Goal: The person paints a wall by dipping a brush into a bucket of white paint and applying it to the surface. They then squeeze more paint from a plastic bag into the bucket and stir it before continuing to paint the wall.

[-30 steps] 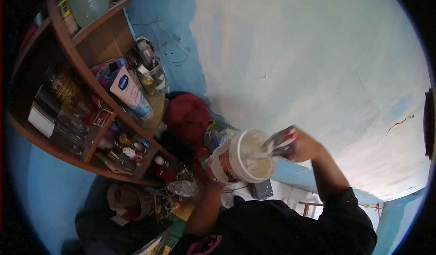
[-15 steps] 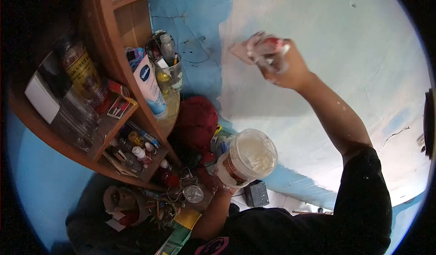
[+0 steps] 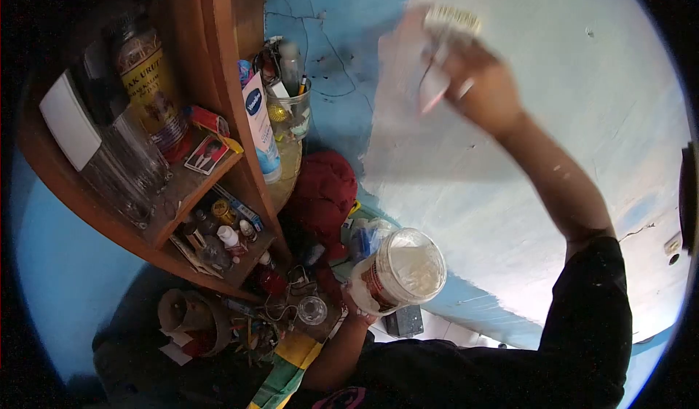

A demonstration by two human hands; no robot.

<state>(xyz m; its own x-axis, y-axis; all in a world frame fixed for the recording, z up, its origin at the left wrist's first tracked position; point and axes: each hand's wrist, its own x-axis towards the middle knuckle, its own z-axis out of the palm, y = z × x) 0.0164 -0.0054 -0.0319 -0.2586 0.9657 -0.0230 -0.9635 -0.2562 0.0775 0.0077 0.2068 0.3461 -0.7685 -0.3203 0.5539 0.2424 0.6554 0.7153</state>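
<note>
My right hand (image 3: 486, 89) is raised against the wall, fingers closed round the handle of a paintbrush (image 3: 453, 20). The brush is blurred, its pale bristles pointing up. White paint (image 3: 553, 118) covers much of the blue wall (image 3: 309, 60), with a pinkish patch at its left edge. Lower down, my left hand (image 3: 357, 310) grips a paint bucket (image 3: 371, 282) from below and the side; most of its fingers are hidden. The bucket is open and tilted, with whitish paint (image 3: 419, 269) inside.
A wooden shelf (image 3: 218, 60) on the left carries bottles, a lotion tube (image 3: 262, 129) and a cup of odds and ends (image 3: 297, 114). Below it hangs or lies a dark red cap (image 3: 324, 191). A black box (image 3: 405, 322) is on the floor.
My right hand has moved upward and turned, so the brush's bristles now point up. The bucket in my left hand has shifted slightly down. The camera view has also shifted a little.
</note>
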